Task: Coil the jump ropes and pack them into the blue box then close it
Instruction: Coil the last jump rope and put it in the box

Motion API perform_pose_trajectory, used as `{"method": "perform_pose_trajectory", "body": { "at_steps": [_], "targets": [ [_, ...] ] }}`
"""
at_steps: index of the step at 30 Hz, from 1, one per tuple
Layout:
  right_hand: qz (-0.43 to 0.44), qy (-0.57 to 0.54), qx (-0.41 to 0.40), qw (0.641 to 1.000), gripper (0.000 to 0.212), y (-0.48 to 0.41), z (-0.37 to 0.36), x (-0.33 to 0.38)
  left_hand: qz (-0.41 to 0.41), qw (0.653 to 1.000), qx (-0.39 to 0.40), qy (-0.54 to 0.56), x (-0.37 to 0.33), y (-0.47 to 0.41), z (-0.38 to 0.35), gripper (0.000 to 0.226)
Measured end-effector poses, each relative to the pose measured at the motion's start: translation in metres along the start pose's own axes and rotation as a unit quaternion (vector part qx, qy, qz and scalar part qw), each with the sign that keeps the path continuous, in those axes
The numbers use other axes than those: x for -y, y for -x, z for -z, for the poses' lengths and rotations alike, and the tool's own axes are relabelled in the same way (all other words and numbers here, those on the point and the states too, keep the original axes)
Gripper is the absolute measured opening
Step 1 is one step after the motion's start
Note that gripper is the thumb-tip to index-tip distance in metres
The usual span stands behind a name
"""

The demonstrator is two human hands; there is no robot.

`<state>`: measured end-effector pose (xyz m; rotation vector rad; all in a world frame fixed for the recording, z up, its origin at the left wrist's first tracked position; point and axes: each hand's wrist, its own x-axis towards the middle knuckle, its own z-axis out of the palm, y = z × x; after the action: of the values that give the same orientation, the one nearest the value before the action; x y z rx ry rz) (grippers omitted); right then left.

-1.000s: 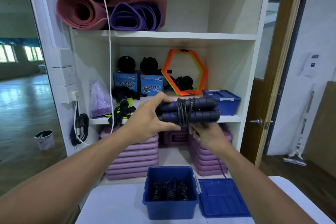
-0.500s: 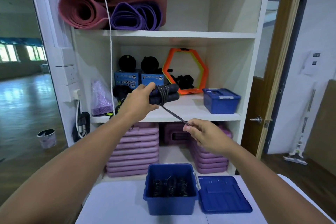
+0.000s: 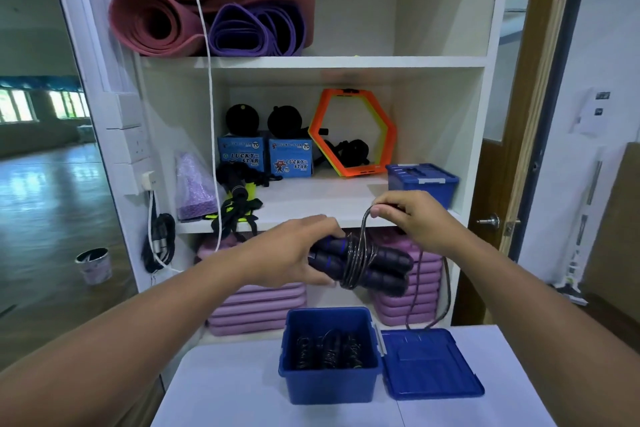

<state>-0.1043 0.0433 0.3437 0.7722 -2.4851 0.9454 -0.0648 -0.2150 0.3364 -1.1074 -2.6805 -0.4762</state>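
The left hand (image 3: 294, 253) is curled tight round the two dark jump rope handles (image 3: 388, 263). Just right of that grip, the cord (image 3: 355, 263) is wound round the handles. Higher up on the right, the right hand (image 3: 412, 218) pinches a loop of the cord. Below both hands the blue box (image 3: 327, 386) stands open on the table (image 3: 225, 392), coiled ropes (image 3: 329, 352) inside, its lid (image 3: 429, 367) flat beside it.

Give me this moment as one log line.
rope: part-wound round handles | left hand: grips handles | right hand: pinches loose rope loop | blue box: open, coiled ropes inside | lid: on table beside box
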Motion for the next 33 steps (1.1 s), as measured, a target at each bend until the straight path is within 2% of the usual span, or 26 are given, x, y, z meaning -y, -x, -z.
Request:
{"method": "perform_pose_trajectory", "body": {
  "at_steps": [6,8,9,11,14,17,20,23,27,33],
  "targets": [
    [-0.058,-0.225,0.032,0.972,0.015,0.017,-0.019,-0.002,0.021,0.989,-0.083,0.124,-0.015,0.012,0.016,0.056],
    [-0.084,-0.195,-0.008,0.977,0.037,0.019,-0.035,-0.006,0.034,0.982,-0.117,0.145,-0.016,0.011,0.020,0.057],
    [-0.097,-0.191,-0.024,0.977,0.037,0.018,-0.041,-0.006,0.043,0.979,-0.134,0.148,-0.014,0.010,0.022,0.058],
    [-0.125,-0.251,-0.027,0.959,0.026,0.014,-0.050,0.004,0.056,0.976,-0.159,0.140,-0.010,0.006,0.023,0.059],
    [-0.094,-0.256,0.005,0.962,0.038,0.012,-0.060,0.016,0.073,0.972,-0.191,0.118,-0.001,-0.001,0.017,0.063],
    [-0.062,-0.213,0.047,0.974,0.030,0.019,-0.067,0.014,0.106,0.956,-0.256,0.098,0.016,-0.010,0.019,0.062],
    [-0.083,-0.180,0.083,0.977,0.026,0.025,-0.070,0.010,0.165,0.936,-0.308,0.041,0.041,-0.015,0.029,0.059],
    [-0.073,-0.170,0.103,0.977,0.022,0.023,-0.067,0.017,0.202,0.948,-0.240,-0.055,0.060,-0.017,0.029,0.060],
    [-0.010,0.005,0.116,0.993,0.022,0.013,-0.052,0.024,0.225,0.948,-0.161,-0.160,0.074,-0.019,0.025,0.060],
    [0.048,0.190,0.116,0.974,0.021,-0.003,-0.024,0.035,0.191,0.956,-0.049,-0.218,0.073,-0.018,0.016,0.060]
  ]
}}
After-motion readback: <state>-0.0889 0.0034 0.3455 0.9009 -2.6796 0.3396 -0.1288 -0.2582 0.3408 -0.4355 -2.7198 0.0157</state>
